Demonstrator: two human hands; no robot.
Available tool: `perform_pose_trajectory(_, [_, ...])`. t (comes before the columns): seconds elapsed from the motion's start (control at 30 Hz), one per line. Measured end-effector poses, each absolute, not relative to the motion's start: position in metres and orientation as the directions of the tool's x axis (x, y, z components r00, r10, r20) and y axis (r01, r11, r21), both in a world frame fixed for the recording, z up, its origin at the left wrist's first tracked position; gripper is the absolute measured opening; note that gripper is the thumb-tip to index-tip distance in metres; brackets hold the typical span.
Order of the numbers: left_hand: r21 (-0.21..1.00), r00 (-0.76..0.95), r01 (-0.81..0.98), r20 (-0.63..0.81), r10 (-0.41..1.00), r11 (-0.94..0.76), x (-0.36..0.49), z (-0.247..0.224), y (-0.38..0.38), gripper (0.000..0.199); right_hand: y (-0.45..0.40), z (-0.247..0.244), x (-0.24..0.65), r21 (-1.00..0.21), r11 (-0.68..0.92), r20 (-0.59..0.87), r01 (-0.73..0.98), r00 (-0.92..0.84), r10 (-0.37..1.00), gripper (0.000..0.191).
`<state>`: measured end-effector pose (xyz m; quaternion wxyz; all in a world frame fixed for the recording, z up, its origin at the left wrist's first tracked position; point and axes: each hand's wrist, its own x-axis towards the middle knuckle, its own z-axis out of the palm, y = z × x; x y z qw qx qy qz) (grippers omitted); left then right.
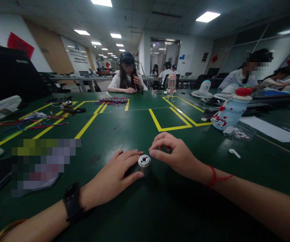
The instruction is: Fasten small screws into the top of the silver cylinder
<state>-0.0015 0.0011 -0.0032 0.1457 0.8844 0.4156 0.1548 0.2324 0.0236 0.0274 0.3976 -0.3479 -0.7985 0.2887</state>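
Note:
A short silver metal cylinder [144, 161], with a dark centre hole and small holes in its top face, stands upright on the green table in front of me. My left hand [121, 174] lies low on the table with thumb and index finger around the cylinder's left side, holding it. Just right of the cylinder's top, my right hand [171, 151] has thumb and index fingertips brought together in a pinch. Whatever may be between those fingertips is too small to make out.
Coloured wires [46, 121] spread at left, with another wire bundle [113, 101] farther back. Right of my hands lie a white earbud [234, 153], a blue bottle [229, 112] and white paper [271, 128]. Across the table sits a person [127, 79]. Yellow tape [157, 121] marks the tabletop.

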Motion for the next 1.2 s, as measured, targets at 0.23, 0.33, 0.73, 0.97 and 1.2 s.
perform_pose_trajectory(0.23, [0.396, 0.609, 0.686, 0.148, 0.78, -0.611, -0.002, -0.003, 0.001, 0.04, 0.025, 0.012, 0.254, -0.616, 0.637, 0.251, 0.464, -0.651, 0.717, 0.008])
perform_pose_trajectory(0.33, [0.395, 0.611, 0.689, 0.134, 0.78, -0.607, -0.003, -0.003, 0.002, 0.041, 0.026, 0.01, 0.254, -0.562, 0.665, 0.233, 0.492, -0.677, 0.698, 0.009])
perform_pose_trajectory(0.73, [0.402, 0.613, 0.686, 0.129, 0.78, -0.606, -0.003, -0.002, 0.002, 0.041, 0.035, 0.013, 0.258, -0.828, 0.427, 0.225, 0.363, -0.482, 0.847, 0.012])
perform_pose_trajectory(0.97, [0.409, 0.603, 0.693, 0.122, 0.788, -0.594, -0.003, -0.004, 0.002, 0.044, 0.062, -0.002, 0.269, -0.985, 0.109, 0.086, 0.131, -0.171, 0.981, 0.024])
perform_pose_trajectory(1.2, [0.397, 0.606, 0.699, 0.115, 0.787, -0.595, -0.003, -0.004, 0.002, 0.043, 0.053, 0.004, 0.265, -0.93, 0.201, 0.122, 0.307, -0.259, 0.958, 0.02])
